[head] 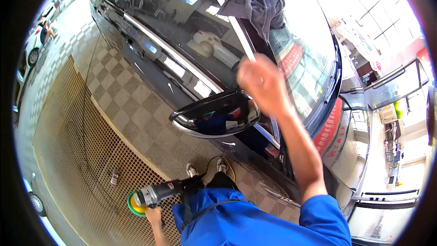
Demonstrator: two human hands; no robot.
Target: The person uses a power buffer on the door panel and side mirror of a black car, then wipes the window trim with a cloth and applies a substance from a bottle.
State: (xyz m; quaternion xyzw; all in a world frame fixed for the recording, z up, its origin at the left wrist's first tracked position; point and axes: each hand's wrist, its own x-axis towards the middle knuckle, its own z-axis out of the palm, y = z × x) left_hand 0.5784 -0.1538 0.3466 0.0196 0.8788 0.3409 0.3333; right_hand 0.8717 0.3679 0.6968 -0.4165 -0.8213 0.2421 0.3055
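My left hand (154, 214) grips a handheld rotary polisher (162, 191) close to its metal head, low on my left side. The polisher carries a yellow backing pad with a green rim (137, 206). Blurred, with the fingers seemingly curled, my right hand (261, 80) is over the front pillar area of a black car (153, 61), just above its side mirror (218, 114). Whether it touches the car or holds anything small cannot be made out. A bunched grey cloth (261, 10) lies across the pillar and windshield, beyond the right hand.
Floor grating (112, 150) and patterned tiles (133, 99) run along the car's side. A small bottle (114, 177) stands on the grating. A power cord (208, 167) trails by my feet. A seated person (46, 32) and parked cars (33, 54) are far left.
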